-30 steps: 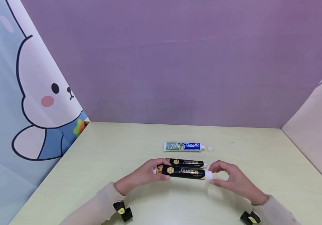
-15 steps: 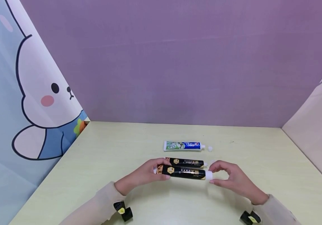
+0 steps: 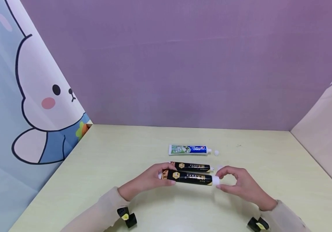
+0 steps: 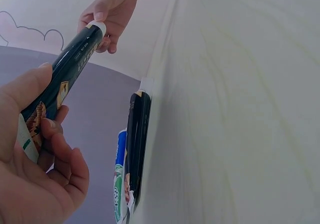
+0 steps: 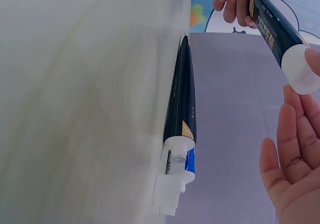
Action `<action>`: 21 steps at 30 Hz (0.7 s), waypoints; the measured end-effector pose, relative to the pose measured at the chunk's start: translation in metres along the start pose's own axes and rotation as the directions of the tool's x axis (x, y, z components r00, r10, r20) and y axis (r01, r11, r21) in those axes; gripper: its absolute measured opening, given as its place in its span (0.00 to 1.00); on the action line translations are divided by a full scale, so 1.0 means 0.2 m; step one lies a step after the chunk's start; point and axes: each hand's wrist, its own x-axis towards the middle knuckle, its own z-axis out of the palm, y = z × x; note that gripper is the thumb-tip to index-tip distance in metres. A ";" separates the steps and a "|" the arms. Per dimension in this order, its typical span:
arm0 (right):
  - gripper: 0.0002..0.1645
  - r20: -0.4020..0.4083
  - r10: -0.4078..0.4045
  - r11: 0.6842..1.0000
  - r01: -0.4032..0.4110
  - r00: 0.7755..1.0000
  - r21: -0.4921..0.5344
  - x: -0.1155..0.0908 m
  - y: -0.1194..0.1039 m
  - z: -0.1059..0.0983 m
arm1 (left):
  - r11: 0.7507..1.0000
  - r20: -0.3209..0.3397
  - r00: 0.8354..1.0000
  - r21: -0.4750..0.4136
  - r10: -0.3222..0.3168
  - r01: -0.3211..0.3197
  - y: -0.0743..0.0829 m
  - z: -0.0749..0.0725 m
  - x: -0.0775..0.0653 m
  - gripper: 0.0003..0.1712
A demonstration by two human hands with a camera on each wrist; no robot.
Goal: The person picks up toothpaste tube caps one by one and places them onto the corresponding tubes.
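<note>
My left hand (image 3: 155, 177) grips the tail end of a black toothpaste tube (image 3: 192, 178) with gold lettering, thumb on one side and fingers on the other. The tube is raised over the table, as the left wrist view shows. At its other end, my right hand (image 3: 241, 183) pinches the white cap (image 3: 215, 180) between thumb and index finger; its other fingers (image 5: 287, 139) extend below the cap. Just behind lies a second black toothpaste tube (image 3: 193, 167), its nozzle (image 5: 180, 156) bare. A loose white cap (image 5: 167, 189) lies close to that nozzle.
Farther back on the pale table (image 3: 119, 141) lies a blue and green toothpaste tube (image 3: 187, 150), uncapped, with a small white cap (image 3: 216, 153) beside its nozzle. A purple backdrop (image 3: 183, 80) rises at the table's far edge, and a cartoon-printed cloth (image 3: 32, 106) hangs at left.
The cap end of the held tube and my right fingertips have shifted very slightly right. Both hands keep their hold, and the tubes on the table stay in place.
</note>
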 end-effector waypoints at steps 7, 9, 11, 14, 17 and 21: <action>0.16 0.007 0.011 1.000 -0.011 1.000 0.007 0.00 0.00 -0.01 | 1.000 0.003 1.000 0.008 0.005 -0.005 0.01 0.00 0.00 0.17; 0.16 0.011 0.016 1.000 -0.016 1.000 0.014 0.00 0.00 -0.01 | 1.000 -0.001 1.000 0.012 0.001 -0.001 0.01 0.00 0.00 0.17; 0.15 0.019 0.029 0.999 -0.030 0.999 0.026 0.00 0.00 0.00 | 1.000 -0.006 1.000 0.014 -0.003 0.003 0.01 0.00 0.00 0.17; 0.14 0.027 0.042 0.998 -0.043 0.999 0.045 0.00 0.00 0.00 | 1.000 -0.012 1.000 0.030 -0.005 0.005 0.00 0.01 0.00 0.18; 0.13 0.036 0.042 0.996 -0.045 0.998 0.074 0.00 0.00 0.00 | 0.999 -0.019 1.000 0.052 0.004 -0.003 -0.01 0.01 0.00 0.18; 0.11 0.049 0.056 0.991 -0.062 0.997 0.117 0.01 0.00 0.01 | 0.998 -0.032 0.999 0.068 0.005 -0.003 -0.01 0.01 -0.01 0.18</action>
